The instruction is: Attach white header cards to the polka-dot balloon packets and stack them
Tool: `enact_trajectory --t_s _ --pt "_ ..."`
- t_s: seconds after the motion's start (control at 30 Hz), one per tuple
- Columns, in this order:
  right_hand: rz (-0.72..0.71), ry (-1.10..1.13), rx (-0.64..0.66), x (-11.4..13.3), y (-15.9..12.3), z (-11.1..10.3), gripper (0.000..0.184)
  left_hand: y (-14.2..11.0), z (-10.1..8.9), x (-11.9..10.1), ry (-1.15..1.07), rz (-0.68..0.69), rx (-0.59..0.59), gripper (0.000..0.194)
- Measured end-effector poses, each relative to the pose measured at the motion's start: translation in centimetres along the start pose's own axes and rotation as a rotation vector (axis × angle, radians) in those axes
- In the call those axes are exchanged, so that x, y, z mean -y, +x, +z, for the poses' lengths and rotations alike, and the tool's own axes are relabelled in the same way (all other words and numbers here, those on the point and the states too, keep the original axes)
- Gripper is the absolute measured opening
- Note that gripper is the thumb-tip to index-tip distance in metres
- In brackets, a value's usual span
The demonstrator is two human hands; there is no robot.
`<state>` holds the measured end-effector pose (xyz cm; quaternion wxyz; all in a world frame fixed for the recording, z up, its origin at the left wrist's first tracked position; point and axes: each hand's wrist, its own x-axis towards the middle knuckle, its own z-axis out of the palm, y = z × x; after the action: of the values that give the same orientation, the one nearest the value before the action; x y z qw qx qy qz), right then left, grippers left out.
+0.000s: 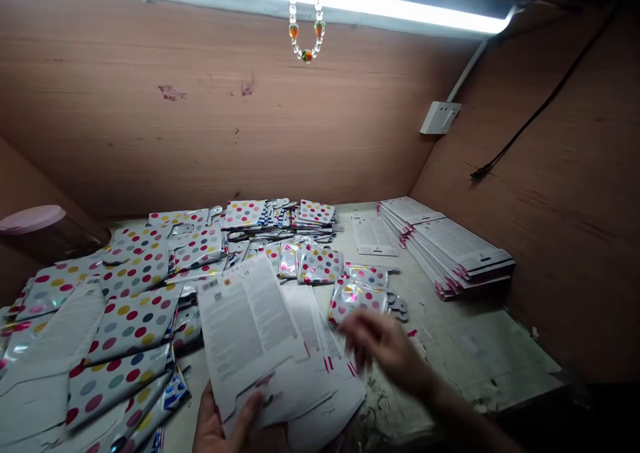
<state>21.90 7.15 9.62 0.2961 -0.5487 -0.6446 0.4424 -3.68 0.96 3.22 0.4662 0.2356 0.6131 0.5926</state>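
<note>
White cards [250, 319] are gripped near the worktop's [465, 353] front edge by the left hand [225, 419], thumb laid across their lower end. If that thumb hold is loosened, the cards could be slid out of line. The right hand [387, 349] is blurred, fingers curled beside a dotted pouch [357, 296]; whether anything is held cannot be told.
</note>
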Motion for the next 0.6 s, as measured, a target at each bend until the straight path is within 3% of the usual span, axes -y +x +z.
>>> enact_trajectory --t_s 0.03,0.07,0.17,0.23,0.33,0.47,0.53,0.57,0.6 --pt "0.068 0.342 0.168 0.3 -2.2 3.2 0.05 -0.5 0.7 -0.3 -0.048 0.031 0.024 0.075" --pt "0.099 0.613 0.214 0.6 -3.8 5.8 0.053 -1.0 1.4 -0.5 -0.075 0.06 0.051 0.072" --pt "0.156 1.128 0.075 1.4 -5.6 10.0 0.056 -2.2 2.8 -0.5 -0.045 0.164 0.061 0.066" --pt "0.173 1.306 -0.022 1.9 -5.1 10.6 0.046 -2.7 3.3 -0.2 0.024 0.184 0.05 0.058" --pt "0.204 1.476 -0.042 2.6 -4.3 11.0 0.029 -3.1 3.4 1.0 0.05 0.155 0.039 0.053" --pt "0.256 1.514 -0.137 3.0 -4.6 12.6 0.023 -4.3 1.4 3.4 0.103 0.084 0.1 0.054" --pt "0.288 1.528 -0.224 2.8 -5.0 13.3 0.025 -5.0 -0.8 4.3 0.156 0.025 0.247 0.049" --pt "0.322 1.543 -0.241 2.7 -5.1 13.5 0.025 -5.2 -2.0 4.5 0.152 -0.025 0.4 0.046" --pt "0.367 1.56 -0.221 2.6 -5.3 13.8 0.026 -5.2 -3.1 4.4 0.088 -0.072 0.634 0.055"
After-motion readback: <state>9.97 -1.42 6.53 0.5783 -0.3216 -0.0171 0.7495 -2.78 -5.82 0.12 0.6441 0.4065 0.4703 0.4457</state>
